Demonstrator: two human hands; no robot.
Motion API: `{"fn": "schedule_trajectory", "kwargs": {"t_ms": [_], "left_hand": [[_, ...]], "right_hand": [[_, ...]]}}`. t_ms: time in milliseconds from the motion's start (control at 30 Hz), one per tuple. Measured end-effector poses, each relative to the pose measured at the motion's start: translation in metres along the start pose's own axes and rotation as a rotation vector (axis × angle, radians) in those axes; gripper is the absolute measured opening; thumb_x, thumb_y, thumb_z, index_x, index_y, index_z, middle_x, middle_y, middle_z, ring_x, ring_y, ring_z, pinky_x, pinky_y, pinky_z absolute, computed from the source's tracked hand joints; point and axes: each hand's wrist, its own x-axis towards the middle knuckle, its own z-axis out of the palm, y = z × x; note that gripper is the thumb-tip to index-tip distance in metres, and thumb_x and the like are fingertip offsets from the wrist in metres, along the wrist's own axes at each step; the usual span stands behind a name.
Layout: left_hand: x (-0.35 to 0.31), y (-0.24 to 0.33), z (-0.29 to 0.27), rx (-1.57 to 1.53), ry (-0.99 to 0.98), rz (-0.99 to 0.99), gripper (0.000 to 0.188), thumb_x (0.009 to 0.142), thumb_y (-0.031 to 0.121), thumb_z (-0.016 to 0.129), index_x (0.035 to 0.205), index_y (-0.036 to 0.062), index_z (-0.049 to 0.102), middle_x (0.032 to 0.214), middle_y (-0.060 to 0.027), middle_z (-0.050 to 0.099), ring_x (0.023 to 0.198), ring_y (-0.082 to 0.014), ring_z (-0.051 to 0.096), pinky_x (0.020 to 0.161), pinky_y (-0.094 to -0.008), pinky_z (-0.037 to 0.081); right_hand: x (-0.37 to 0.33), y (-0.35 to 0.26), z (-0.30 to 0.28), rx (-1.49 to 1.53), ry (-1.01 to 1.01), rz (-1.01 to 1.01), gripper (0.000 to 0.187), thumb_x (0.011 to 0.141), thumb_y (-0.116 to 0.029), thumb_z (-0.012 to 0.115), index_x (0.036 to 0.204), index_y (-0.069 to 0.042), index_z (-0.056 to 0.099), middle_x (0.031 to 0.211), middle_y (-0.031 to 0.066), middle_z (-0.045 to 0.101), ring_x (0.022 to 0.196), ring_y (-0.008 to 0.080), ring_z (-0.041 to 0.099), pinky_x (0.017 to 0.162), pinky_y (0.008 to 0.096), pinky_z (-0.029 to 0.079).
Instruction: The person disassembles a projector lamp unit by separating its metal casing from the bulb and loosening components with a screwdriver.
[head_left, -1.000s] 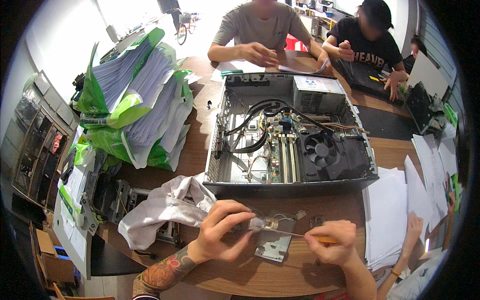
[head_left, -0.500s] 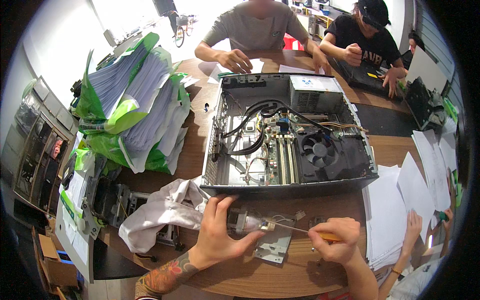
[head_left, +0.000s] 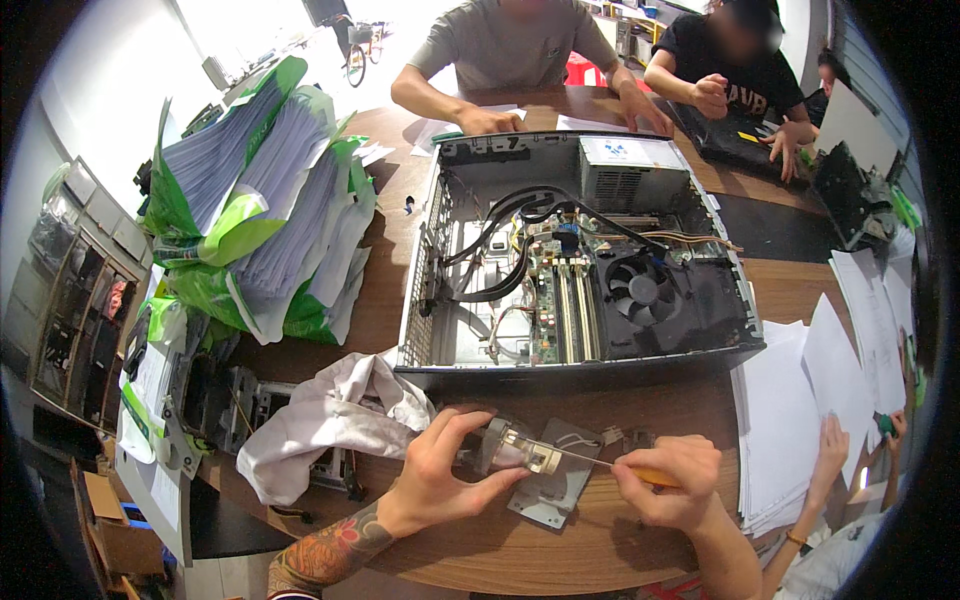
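Observation:
My left hand point(head_left: 432, 478) grips a lamp-like part point(head_left: 541, 458) with a grey body and a cream end, thumb below and fingers above. In my right hand point(head_left: 676, 482) is a screwdriver point(head_left: 654, 476) with an orange-yellow handle. Its thin shaft points left and reaches the lamp-like part; I cannot make out exactly where the tip touches. Under them, a grey metal plate point(head_left: 548, 510) lies on the wooden table point(head_left: 440, 560), with thin white wires at its upper side. A small dark part point(head_left: 637, 438) lies just beyond my right hand.
Beyond my hands stands an opened computer case point(head_left: 580, 375). A whitish cloth point(head_left: 335, 420) lies left of my left hand, near torn-open green packs of paper point(head_left: 270, 210). Paper sheets point(head_left: 780, 430) and another person's hand point(head_left: 828, 452) are at right. Two people sit across the table.
The lamp-like part has turned slightly in my left hand, showing more of its cream end. The screwdriver stays against it. Across the table, one person's hand has lowered behind the case.

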Motion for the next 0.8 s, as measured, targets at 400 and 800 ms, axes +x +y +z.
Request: {"fn": "schedule_trajectory", "kwargs": {"t_ms": [400, 800], "left_hand": [[-0.0004, -0.0001, 0.002, 0.006, 0.006, -0.014, 0.06, 0.062, 0.023, 0.093, 0.105, -0.003, 0.059, 0.095, -0.0168, 0.065, 0.084, -0.0266, 0.066, 0.073, -0.0334, 0.053], [0.0011, 0.0009, 0.0013, 0.019, 0.007, 0.046, 0.058, 0.064, 0.021, 0.092, 0.105, -0.0047, 0.059, 0.093, -0.0174, 0.062, 0.079, -0.0279, 0.066, 0.066, -0.0325, 0.054]], "right_hand": [[0.0001, -0.0003, 0.0022, -0.017, -0.003, -0.048, 0.015, 0.067, -0.005, 0.081, 0.078, -0.008, 0.071, 0.053, 0.0026, 0.056, 0.04, 0.0158, 0.052, 0.04, 0.0276, 0.038], [0.0012, -0.0011, 0.0024, -0.029, -0.023, -0.052, 0.014, 0.068, -0.006, 0.081, 0.077, -0.008, 0.071, 0.051, 0.0029, 0.055, 0.039, 0.0162, 0.051, 0.04, 0.0276, 0.037]]}}
